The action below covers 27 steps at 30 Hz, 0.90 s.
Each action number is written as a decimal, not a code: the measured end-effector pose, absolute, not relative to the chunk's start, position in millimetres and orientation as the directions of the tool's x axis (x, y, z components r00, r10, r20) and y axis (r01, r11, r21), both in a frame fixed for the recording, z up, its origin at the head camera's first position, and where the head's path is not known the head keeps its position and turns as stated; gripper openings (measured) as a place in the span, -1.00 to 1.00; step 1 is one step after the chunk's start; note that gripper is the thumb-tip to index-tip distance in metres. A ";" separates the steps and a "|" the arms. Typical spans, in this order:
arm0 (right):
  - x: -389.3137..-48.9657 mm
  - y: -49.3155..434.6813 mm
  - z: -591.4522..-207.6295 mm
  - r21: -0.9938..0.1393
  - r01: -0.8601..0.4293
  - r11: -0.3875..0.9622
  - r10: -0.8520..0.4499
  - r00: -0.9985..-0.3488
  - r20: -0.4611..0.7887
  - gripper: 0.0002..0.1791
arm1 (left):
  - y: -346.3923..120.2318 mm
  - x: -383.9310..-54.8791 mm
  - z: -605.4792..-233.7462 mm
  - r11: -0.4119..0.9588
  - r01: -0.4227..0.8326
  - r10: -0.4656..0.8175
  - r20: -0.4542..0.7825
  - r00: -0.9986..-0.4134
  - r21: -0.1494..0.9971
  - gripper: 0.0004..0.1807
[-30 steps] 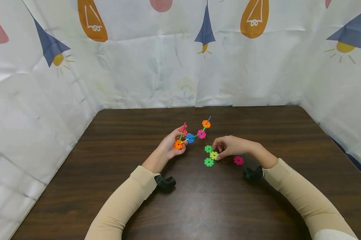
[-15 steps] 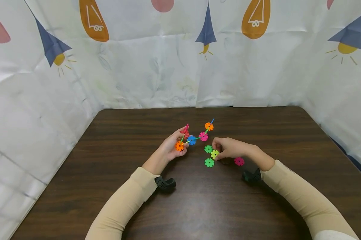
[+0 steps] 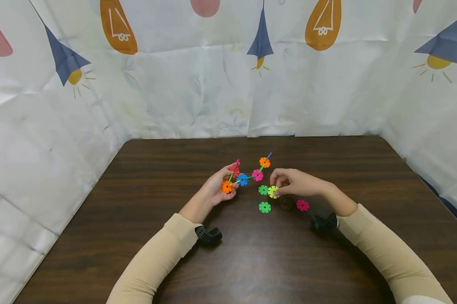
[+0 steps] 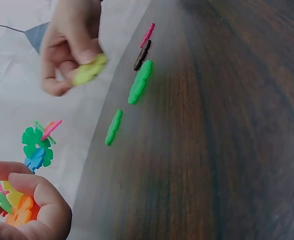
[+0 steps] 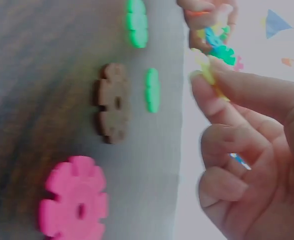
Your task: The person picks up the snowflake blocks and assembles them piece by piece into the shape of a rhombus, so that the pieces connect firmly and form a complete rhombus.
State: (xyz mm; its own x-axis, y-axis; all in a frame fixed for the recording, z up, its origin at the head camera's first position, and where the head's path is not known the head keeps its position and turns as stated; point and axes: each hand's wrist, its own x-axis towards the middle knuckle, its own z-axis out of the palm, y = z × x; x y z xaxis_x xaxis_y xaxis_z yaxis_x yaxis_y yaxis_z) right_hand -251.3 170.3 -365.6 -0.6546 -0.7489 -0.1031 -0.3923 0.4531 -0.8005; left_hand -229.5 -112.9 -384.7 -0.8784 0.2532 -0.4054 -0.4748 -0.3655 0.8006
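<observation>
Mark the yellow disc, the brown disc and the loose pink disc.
Yellow disc (image 4: 90, 71): left wrist view, on its visible face.
Brown disc (image 5: 110, 105): right wrist view, beside its central hole.
Loose pink disc (image 5: 71, 202): right wrist view, beside its hole.

**Dark table (image 3: 163, 177) bore a small spread of notched discs**

The top was brown wood grain, its far corners rounded, with a pale sheen toward the near middle. Flat on it lay the far green disc (image 3: 263, 190) and, closer to the person, the near green disc (image 3: 264, 207). To the right of that one came the brown disc (image 3: 286, 204), almost matching the wood, then the pink disc (image 3: 302, 205). Bare wood separated all four.
</observation>
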 end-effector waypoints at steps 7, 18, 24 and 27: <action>-257.3 168.1 -356.0 -0.842 -0.408 0.353 -0.662 -0.745 0.084 -0.69 | -111.0 -227.3 -383.4 -0.367 -0.473 0.249 -0.406 -0.879 0.801 -0.47; -266.5 154.7 -353.8 -0.837 -0.406 0.367 -0.526 -0.833 0.174 -0.73 | -109.3 -224.8 -383.3 -0.353 -0.474 0.254 -0.405 -0.879 0.807 -0.47; -270.9 137.8 -353.2 -0.825 -0.406 0.394 -0.435 -0.873 0.222 -0.71 | -107.3 -224.2 -383.2 -0.346 -0.482 0.253 -0.415 -0.874 0.805 -0.48; -271.9 130.6 -353.2 -0.833 -0.393 0.389 -0.408 -0.884 0.227 -0.71 | -105.8 -224.4 -383.3 -0.342 -0.488 0.255 -0.421 -0.871 0.803 -0.49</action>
State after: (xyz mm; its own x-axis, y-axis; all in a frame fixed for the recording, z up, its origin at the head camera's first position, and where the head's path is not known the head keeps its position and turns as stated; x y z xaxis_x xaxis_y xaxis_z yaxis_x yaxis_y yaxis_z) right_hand -271.9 130.6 -353.2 -0.8842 -0.4084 0.2267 -0.3934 0.3893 -0.8329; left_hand -224.4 -105.8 -383.3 -0.8705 0.2547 -0.4211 -0.4884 -0.3419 0.8029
